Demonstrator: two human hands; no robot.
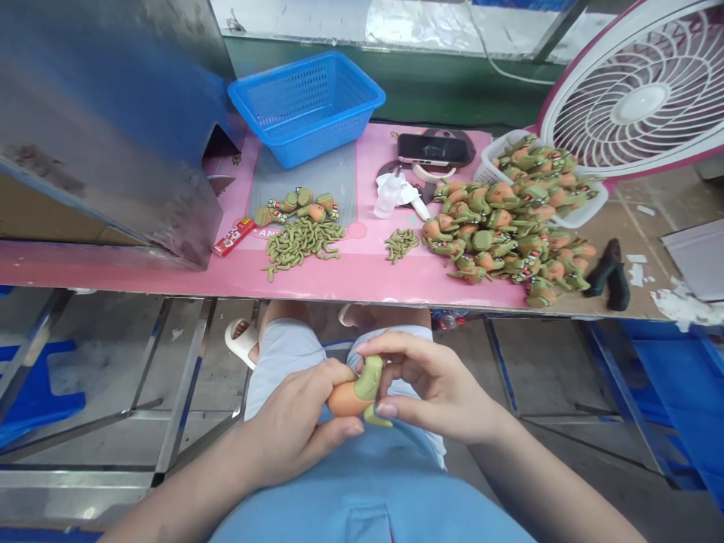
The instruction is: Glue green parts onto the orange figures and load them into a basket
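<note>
Your two bare hands at work over your lap, in front of a table edge. Your left hand (308,411) is closed around a small rounded figure with an orange body and green parts (346,400), held in the air below the table. Your right hand (435,385) is curled about its green end, with the index finger near the top and the thumb beside a paler green projection; whether these fingers grip or merely touch cannot be told.

On the pink printed table surface (385,280) stand two containers. The rectangular blue plastic basket with perforated walls (308,147) sits at the rear, slightly tilted in view, its inner floor and far wall exposed. The white plastic basket with a pale rim (593,205), at the right, is filled above its rim with green-and-orange figures; a loose heap of similar figures (486,237) lies against its near side and spreads to the table edge.

Nearer the blue basket, a short row of figures (299,202) adjoins a mound of small curved green pieces (302,245); a smaller cluster of such pieces (401,243) lies between mound and heap. Behind that cluster stands a translucent squeeze bottle with a narrow nozzle (387,200), beside crumpled white tissue (406,190).
</note>
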